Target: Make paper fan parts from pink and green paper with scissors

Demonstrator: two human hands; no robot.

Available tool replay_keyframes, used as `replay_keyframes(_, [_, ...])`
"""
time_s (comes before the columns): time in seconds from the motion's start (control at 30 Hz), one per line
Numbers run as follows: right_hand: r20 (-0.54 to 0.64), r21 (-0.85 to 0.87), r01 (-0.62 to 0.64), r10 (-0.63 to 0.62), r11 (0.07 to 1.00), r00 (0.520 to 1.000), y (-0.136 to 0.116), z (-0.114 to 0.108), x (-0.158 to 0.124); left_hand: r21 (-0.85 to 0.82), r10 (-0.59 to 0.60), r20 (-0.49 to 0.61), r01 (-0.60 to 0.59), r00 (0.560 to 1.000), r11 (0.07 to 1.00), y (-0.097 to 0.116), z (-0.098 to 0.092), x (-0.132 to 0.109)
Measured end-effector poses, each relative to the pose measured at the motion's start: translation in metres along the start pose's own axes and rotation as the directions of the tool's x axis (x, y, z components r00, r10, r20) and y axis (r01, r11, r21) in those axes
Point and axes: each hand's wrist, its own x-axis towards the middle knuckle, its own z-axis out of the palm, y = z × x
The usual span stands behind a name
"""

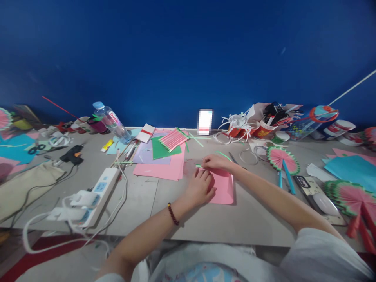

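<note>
A pink sheet of paper (225, 190) lies on the table in front of me, with a thin green strip (199, 166) showing at its top left edge. My left hand (200, 188) rests on the sheet's left side, its fingers slightly spread and nothing visible in them. At the sheet's top edge is my right hand (217, 161), its fingers bent down and together on the paper; what they press or hold there is too small to make out. Another green strip (224, 156) lies just beyond my right hand.
A power strip (101, 192) with cables, a bottle (113, 121) and stacked papers (173, 166) with a pleated pink piece (174, 139) are at left. Cups (264, 129), round paper fans (283, 159) and a phone (305, 188) stand or lie at right. An upright screen (205, 121) is at the back.
</note>
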Motion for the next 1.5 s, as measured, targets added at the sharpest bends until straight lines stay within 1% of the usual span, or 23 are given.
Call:
replay_keyframes(0.1, [-0.011, -0.017, -0.001, 0.0, 1.0, 1.0, -0.001, 0.0, -0.001, 0.0, 0.007, 0.009, -0.007, 1.0, 1.0, -0.002, -0.001, 0.001])
replay_keyframes(0.3, [-0.006, 0.001, 0.002, -0.002, 1.0, 1.0, -0.001, 0.001, -0.002, -0.012, 0.0, 0.016, 0.0, 1.0, 1.0, -0.002, -0.001, 0.001])
replay_keyframes(0.63, [-0.029, -0.043, -0.01, 0.009, 0.999, 1.0, -0.006, 0.001, -0.004, 0.01, -0.006, 0.014, 0.006, 1.0, 1.0, -0.002, 0.001, 0.001])
replay_keyframes(0.8, [-0.029, -0.014, -0.014, 0.014, 1.0, 0.999, -0.006, 0.002, -0.004, 0.01, -0.012, 0.026, 0.012, 1.0, 1.0, -0.002, 0.0, 0.001])
replay_keyframes(0.87, [-0.028, -0.027, -0.012, 0.011, 1.0, 1.0, -0.005, 0.001, -0.003, 0.015, -0.011, 0.028, 0.011, 1.0, 1.0, -0.002, 0.0, 0.001])
replay_keyframes(0.97, [-0.029, -0.052, -0.006, 0.004, 0.999, 1.0, -0.004, 0.001, -0.002, 0.007, -0.006, 0.02, 0.006, 1.0, 1.0, -0.002, 0.001, 0.001])
replay_keyframes(1.1, [-0.023, -0.032, -0.004, 0.003, 0.999, 1.0, -0.003, 0.002, 0.0, 0.001, -0.007, 0.008, 0.007, 1.0, 1.0, -0.003, 0.002, 0.001])
replay_keyframes(1.33, [-0.024, -0.041, -0.031, 0.03, 0.999, 0.999, -0.011, 0.002, -0.005, 0.013, 0.0, 0.007, 0.0, 1.0, 1.0, -0.002, 0.001, 0.001])
replay_keyframes(1.5, [-0.053, -0.06, -0.039, 0.036, 0.997, 0.998, -0.014, 0.001, -0.008, 0.016, -0.011, 0.025, 0.01, 1.0, 1.0, -0.001, -0.001, 0.002])
